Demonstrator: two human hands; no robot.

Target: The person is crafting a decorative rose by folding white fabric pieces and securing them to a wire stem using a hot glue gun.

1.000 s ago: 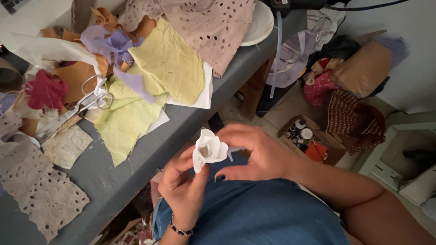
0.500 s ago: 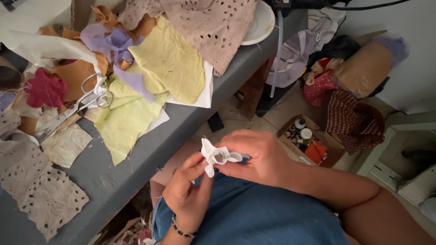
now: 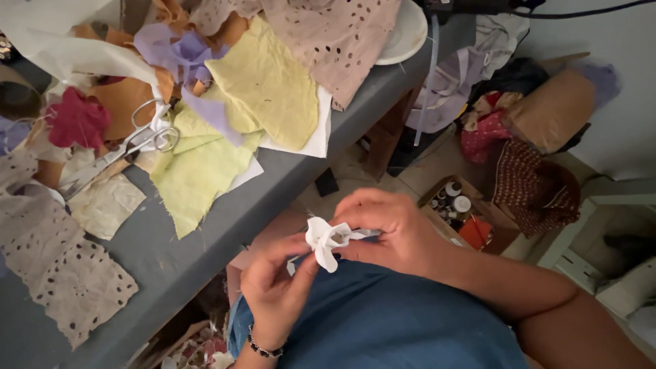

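Note:
A small white fabric flower is held over my lap, above blue cloth. My right hand pinches it from the right, fingers curled around its base. My left hand, with a dark bead bracelet at the wrist, touches the flower's lower petals from the left with thumb and fingers. Both hands are below the grey table's front edge.
The table holds yellow-green fabric pieces, beige eyelet cloth, a dark red scrap, scissors and a white plate. On the floor to the right stand a box of small bottles and fabric bundles.
The flower and both hands have dropped slightly lower and to the right. The left hand's fingers have shifted up onto the petals, and the flower has turned in the grip.

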